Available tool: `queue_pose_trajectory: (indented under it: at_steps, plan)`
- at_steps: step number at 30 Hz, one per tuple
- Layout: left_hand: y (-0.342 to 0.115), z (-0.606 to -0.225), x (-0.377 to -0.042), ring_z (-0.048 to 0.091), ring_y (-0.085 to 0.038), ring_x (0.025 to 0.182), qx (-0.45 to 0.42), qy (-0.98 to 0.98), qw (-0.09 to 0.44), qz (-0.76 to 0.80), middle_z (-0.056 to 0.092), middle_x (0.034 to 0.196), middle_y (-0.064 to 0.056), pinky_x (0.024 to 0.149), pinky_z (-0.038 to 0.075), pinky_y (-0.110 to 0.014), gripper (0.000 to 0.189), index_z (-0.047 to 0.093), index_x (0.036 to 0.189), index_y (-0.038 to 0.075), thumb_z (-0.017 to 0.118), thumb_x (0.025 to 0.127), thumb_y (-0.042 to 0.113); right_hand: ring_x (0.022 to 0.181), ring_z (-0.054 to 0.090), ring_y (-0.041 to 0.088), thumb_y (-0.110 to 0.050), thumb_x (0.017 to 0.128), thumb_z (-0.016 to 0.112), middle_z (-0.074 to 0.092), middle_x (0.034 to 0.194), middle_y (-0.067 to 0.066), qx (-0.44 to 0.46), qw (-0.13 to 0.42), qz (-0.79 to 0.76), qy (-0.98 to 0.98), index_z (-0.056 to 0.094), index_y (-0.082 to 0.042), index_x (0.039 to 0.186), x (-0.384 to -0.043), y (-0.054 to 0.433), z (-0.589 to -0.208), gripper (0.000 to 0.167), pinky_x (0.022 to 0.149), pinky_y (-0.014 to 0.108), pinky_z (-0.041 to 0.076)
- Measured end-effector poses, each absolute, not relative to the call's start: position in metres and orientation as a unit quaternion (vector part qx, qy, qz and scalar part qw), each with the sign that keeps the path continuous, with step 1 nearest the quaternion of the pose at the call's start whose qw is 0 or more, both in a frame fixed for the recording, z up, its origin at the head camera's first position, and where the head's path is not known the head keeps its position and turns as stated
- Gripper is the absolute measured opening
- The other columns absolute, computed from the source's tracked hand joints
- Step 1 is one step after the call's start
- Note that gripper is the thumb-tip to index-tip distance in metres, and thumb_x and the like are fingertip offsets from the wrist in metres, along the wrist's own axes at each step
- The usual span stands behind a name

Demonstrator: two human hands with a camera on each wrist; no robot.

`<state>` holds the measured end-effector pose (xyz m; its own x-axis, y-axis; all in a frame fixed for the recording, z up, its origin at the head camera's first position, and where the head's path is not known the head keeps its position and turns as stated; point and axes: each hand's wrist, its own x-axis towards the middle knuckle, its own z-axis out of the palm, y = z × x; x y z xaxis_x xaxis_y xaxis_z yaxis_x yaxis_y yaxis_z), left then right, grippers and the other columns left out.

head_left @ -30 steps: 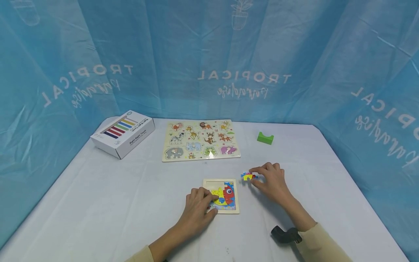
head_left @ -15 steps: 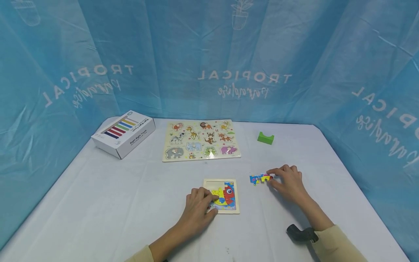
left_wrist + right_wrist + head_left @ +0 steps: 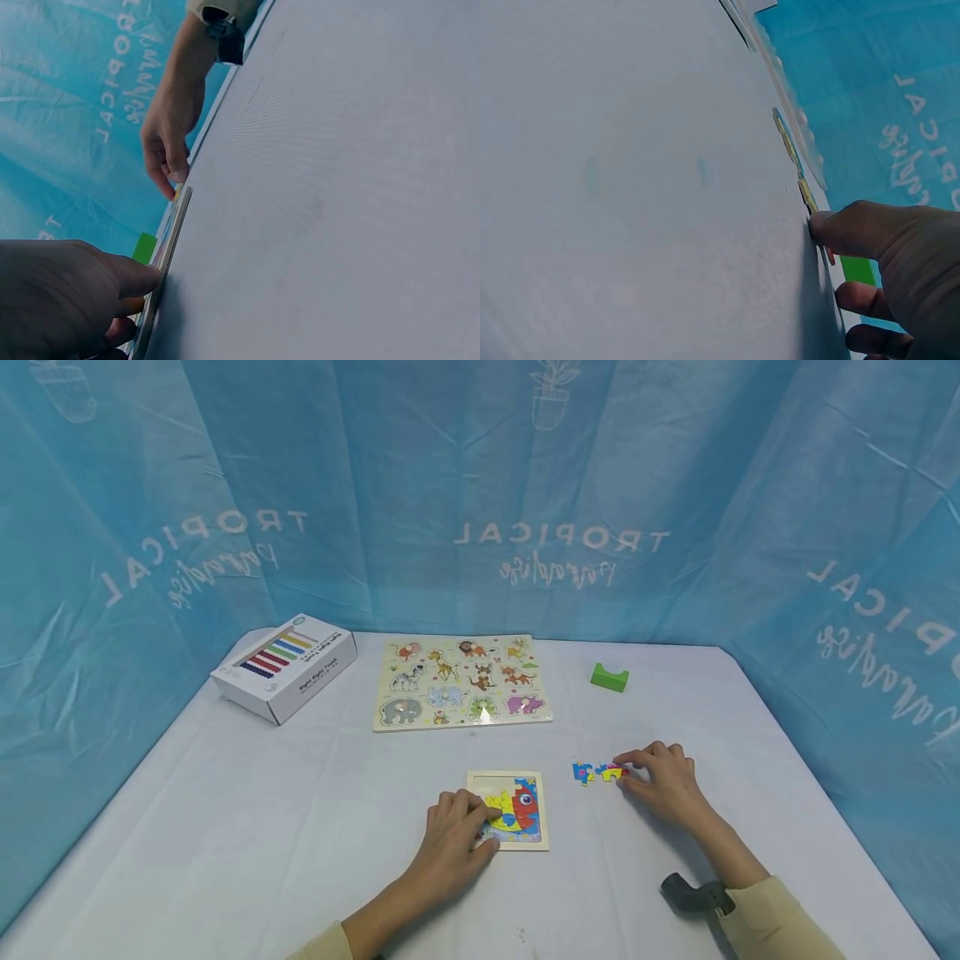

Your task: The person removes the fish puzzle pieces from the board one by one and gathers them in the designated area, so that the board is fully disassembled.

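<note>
A small wooden jigsaw puzzle [image 3: 528, 806] of a red and yellow fish lies in its pale frame, with the upper left part of the tray bare. My left hand [image 3: 453, 837] holds the frame at its left side, index finger on the yellow pieces and thumb at the near rim. In the left wrist view the thumb presses the edge of the frame [image 3: 180, 214]. To the right of the frame, my right hand [image 3: 663, 785] pinches a yellow, blue and red puzzle piece [image 3: 609, 772] between thumb and index finger, close to the table. Left of it lies a blue puzzle piece [image 3: 582, 772].
Farther back lies an animal peg puzzle board [image 3: 462, 682]. A white box [image 3: 285, 668] with a picture of coloured rods stands at the back left. A green notched block [image 3: 610, 677] is at the back right. Blue curtains [image 3: 480, 493] surround the white table [image 3: 300, 827].
My right hand has moved to the right with its puzzle piece, then nearly stopped. The blue piece now shows separately on its left. My left hand has stayed on the frame.
</note>
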<state>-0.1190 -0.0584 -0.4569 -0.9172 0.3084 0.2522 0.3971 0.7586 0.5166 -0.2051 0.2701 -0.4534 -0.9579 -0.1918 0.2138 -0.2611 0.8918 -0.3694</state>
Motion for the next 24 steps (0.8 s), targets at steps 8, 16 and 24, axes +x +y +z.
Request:
queue_pose_trajectory:
  at_steps: [8,16,24]
  plan:
    - [-0.058,-0.456,-0.119,0.038,-0.016,0.100,-0.185,-0.935,0.071,-0.293,0.051,0.105,0.000,0.085,0.031,-0.037,0.031,0.068,0.109,0.014,0.070,0.079,0.019,0.093,0.044,0.028,-0.020,0.078,0.074,0.059,0.094,0.010,0.119,0.086,0.198,-0.969,0.071,-0.018,0.107,-0.204,0.268,-0.451,0.029,0.076,0.043,0.029]
    - [-0.055,-0.453,-0.121,0.037,-0.014,0.097,-0.179,-0.934,0.073,-0.301,0.051,0.102,0.002,0.084,0.030,-0.036,0.030,0.069,0.108,0.014,0.070,0.078,0.019,0.092,0.043,0.026,-0.020,0.076,0.075,0.057,0.092,0.007,0.140,0.100,0.191,-0.966,0.070,-0.018,0.108,-0.204,0.250,-0.448,0.033,0.075,0.039,0.028]
    - [-0.043,-0.451,-0.124,0.036,-0.011,0.091,-0.184,-0.926,0.085,-0.317,0.051,0.096,0.004,0.081,0.029,-0.033,0.030,0.071,0.106,0.013,0.070,0.076,0.017,0.090,0.041,0.021,-0.025,0.075,0.076,0.055,0.092,0.003,0.164,0.106,0.192,-0.962,0.071,-0.021,0.106,-0.200,0.223,-0.444,0.032,0.075,0.037,0.028]
